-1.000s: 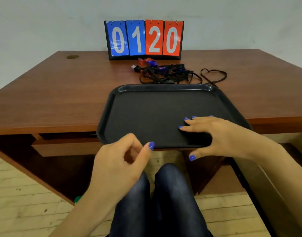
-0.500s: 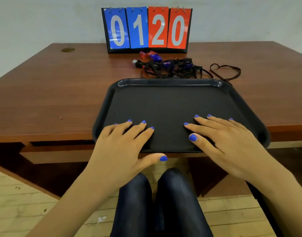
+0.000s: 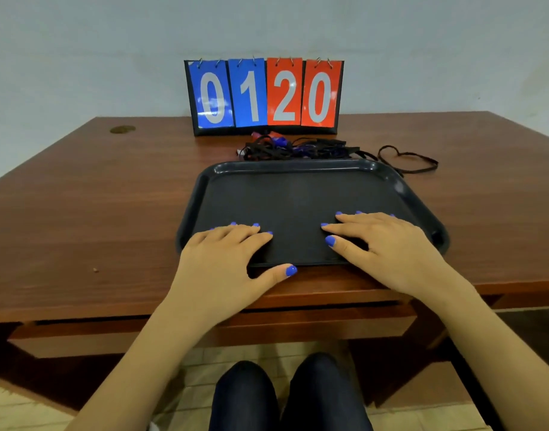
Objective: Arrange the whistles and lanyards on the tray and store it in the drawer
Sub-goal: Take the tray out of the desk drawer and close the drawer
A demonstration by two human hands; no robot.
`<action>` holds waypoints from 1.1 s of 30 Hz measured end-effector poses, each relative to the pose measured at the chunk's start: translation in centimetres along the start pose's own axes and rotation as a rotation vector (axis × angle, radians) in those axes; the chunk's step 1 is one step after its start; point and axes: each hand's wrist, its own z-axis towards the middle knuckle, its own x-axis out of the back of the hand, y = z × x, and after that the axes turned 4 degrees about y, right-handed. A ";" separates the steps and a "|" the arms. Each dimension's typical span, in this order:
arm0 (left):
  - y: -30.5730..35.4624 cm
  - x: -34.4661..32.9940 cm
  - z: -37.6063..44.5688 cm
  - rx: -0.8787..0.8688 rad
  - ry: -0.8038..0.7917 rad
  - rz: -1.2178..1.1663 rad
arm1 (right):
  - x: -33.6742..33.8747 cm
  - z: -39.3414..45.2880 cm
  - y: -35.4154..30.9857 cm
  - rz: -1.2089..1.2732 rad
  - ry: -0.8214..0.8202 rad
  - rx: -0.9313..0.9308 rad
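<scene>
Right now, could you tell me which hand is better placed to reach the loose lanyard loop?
Probably the right hand: it rests flat on the tray's right half, and the loose lanyard loop lies beyond that corner.

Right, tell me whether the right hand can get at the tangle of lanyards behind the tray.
Probably yes. The right hand lies flat on the tray, holding nothing, and the lanyards lie just past the bare tray's far rim with nothing standing between.

The tray [image 3: 301, 194] floor is lying bare ahead of both hands. Behind its far rim, the tangle of lanyards [image 3: 301, 149] and the scoreboard [image 3: 263, 96] are blocking the way; the desk [image 3: 95, 206] is staying open leftward.
</scene>
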 end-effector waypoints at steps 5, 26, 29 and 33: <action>0.1 -0.1 0.1 0.021 -0.004 -0.040 | -0.4 0.3 0.6 -0.014 0.029 0.024; 18.1 -4.8 -3.4 -0.616 0.042 -0.333 | -4.1 -32.6 13.9 -0.092 -0.015 -1.302; 20.1 -4.9 -2.7 -0.492 0.049 -0.247 | -3.7 -35.3 13.1 -0.081 0.052 -1.358; 21.9 -4.9 -2.0 -0.387 0.031 -0.258 | -4.3 -36.8 12.1 0.180 0.520 -1.552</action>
